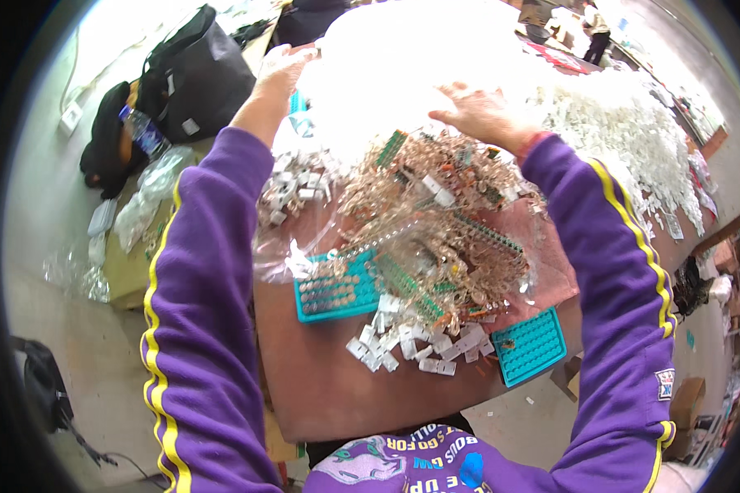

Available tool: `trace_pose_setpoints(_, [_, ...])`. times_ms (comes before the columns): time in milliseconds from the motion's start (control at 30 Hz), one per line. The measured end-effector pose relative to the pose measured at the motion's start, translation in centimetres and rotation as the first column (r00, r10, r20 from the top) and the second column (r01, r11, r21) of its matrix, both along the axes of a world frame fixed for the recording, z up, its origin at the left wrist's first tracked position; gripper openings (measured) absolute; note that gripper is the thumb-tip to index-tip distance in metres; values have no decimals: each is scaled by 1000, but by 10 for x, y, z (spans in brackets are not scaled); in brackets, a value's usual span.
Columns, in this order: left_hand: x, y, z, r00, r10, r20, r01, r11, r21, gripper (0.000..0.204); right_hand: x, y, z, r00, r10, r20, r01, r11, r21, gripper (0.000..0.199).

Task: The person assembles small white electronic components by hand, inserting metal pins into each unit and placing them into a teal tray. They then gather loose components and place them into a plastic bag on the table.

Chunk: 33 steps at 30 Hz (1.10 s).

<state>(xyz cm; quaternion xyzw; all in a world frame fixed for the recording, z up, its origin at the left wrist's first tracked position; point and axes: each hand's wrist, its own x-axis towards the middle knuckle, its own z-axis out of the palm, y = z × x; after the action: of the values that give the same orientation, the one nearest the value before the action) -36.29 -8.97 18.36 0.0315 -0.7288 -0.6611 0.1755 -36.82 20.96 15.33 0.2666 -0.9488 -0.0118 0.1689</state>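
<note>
Both my arms, in purple sleeves with yellow stripes, reach out over the far half of a reddish-brown table [321,403]. My left hand [286,69] is at the far left edge of a white glare, which swallows its fingertips; whether it grips anything there is unclear. On the glare's right side, my right hand [481,110] is open, thumb and fingers apart, with nothing visible in it. Just nearer than the right hand lies a tangled heap of wires and small components [436,189], with green circuit strips [409,287] among them. Clear plastic film partly covers the heap.
A teal tray [337,308] holding rows of small round parts and another teal tray [530,349] flank white plastic pieces [419,341]. More white pieces [300,181] lie left. White scraps [617,140] pile at right. A black bag [197,78] and bottle [144,131] stand left.
</note>
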Motion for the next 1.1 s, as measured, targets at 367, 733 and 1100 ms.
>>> trace_pose_setpoints(367, [302,-2,3,914,-25,-405,36,999,19,40,314,47,81,881,415,-229,-431,500,-751,30])
trace_pose_setpoints(733, [429,54,-24,726,-49,-686,-61,989,-135,17,396,58,69,708,481,-518,-662,194,-724,29])
trace_pose_setpoints(1100, [403,48,-51,923,-68,-379,16,990,-138,17,413,84,75,616,331,-714,-781,141,-608,30])
